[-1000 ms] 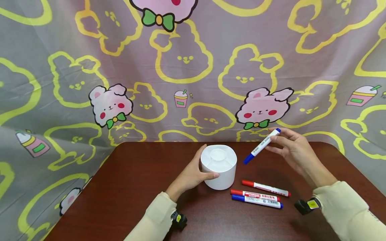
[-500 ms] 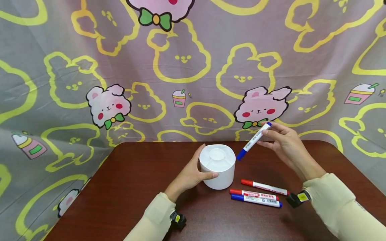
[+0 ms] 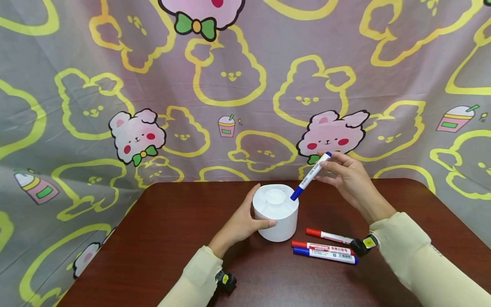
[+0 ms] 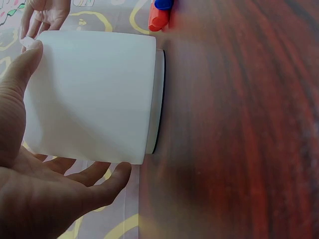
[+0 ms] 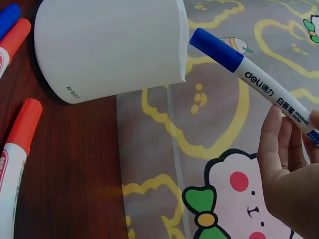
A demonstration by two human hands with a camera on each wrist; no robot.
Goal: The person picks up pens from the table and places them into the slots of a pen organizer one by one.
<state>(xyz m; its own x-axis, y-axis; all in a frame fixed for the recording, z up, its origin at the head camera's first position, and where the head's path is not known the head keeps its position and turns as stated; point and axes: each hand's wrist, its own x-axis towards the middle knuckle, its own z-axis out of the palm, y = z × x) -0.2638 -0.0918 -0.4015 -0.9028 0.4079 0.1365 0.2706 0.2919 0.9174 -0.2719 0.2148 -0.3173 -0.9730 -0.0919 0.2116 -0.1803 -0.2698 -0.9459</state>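
The right hand (image 3: 350,179) pinches a blue marker (image 3: 310,177), cap down, just over the rim of the white cup (image 3: 275,212), which the left hand (image 3: 242,221) grips. Nothing looks put in yet. Three markers (image 3: 325,250) lie on the bench (image 3: 153,238) below the right hand.

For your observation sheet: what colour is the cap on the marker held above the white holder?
Blue cap on the marker; the right wrist view shows it best.
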